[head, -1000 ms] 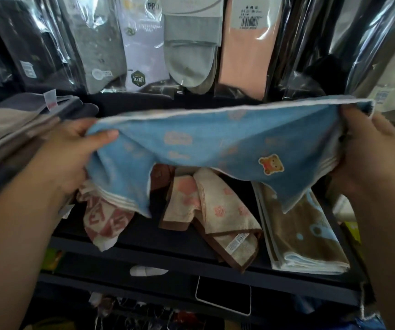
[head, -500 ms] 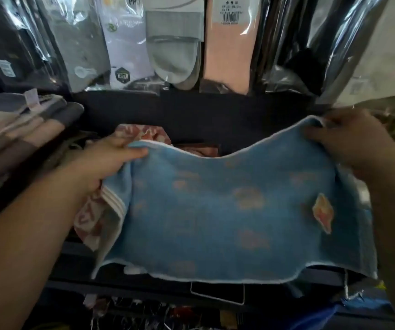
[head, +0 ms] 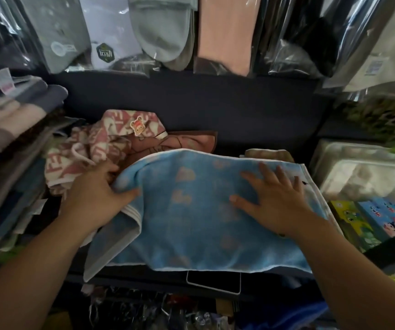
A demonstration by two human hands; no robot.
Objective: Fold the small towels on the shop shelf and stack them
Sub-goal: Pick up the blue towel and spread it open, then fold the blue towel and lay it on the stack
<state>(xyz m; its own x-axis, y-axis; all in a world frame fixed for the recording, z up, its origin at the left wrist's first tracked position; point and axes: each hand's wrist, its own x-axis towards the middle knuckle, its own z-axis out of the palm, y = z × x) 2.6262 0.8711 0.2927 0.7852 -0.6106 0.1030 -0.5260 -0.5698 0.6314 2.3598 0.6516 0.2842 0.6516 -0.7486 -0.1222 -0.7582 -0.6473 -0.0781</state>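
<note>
Lying pale-patterned on the shelf, blue towel, left hand gripping its edge, right hand flat

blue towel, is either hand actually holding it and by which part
The left hand grips the blue towel at its left edge, thumb on top of the bunched fabric. The right hand lies flat and open on it, pressing rather than holding.

Hardly any print reads clearly here. The white sock pack carries a dark hexagon badge with pale characters, too blurred to spell. Left of it, the pink tag on the folded pile shows print too small to read.
</note>
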